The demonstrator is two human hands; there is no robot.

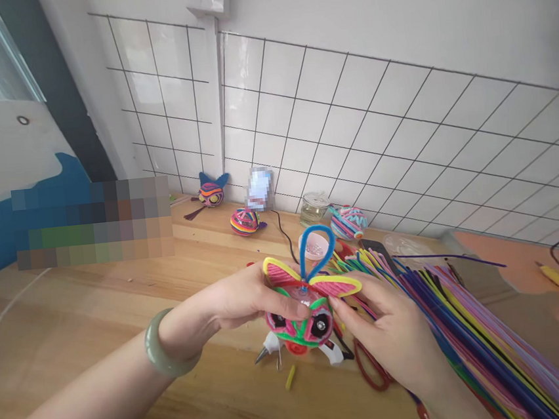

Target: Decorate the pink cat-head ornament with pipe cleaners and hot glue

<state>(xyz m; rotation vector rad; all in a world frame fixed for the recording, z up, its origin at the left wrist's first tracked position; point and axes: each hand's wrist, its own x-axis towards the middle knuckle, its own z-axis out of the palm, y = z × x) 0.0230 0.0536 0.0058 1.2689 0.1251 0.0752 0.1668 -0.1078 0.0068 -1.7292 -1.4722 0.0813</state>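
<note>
A colourful pipe-cleaner animal head (300, 326) is held above the wooden table, with black eyes, green and pink outlines and a red part at the bottom. Two pink ears edged in yellow and a blue loop (317, 249) rise from its top. My left hand (251, 298), with a green bangle on the wrist, grips it from the left, thumb across its top. At the right side, my right hand (386, 318) holds it near the right ear, fingers closed. Beneath it lies a white glue gun (330, 351), partly hidden, beside a short yellow piece (290, 377).
Many coloured pipe cleaners (489, 334) spread over the right side. Along the tiled wall stand finished craft heads (210, 193), a striped ball (246, 221), a propped phone (260, 188), a glass jar (314, 208) and a pink bowl (314, 246).
</note>
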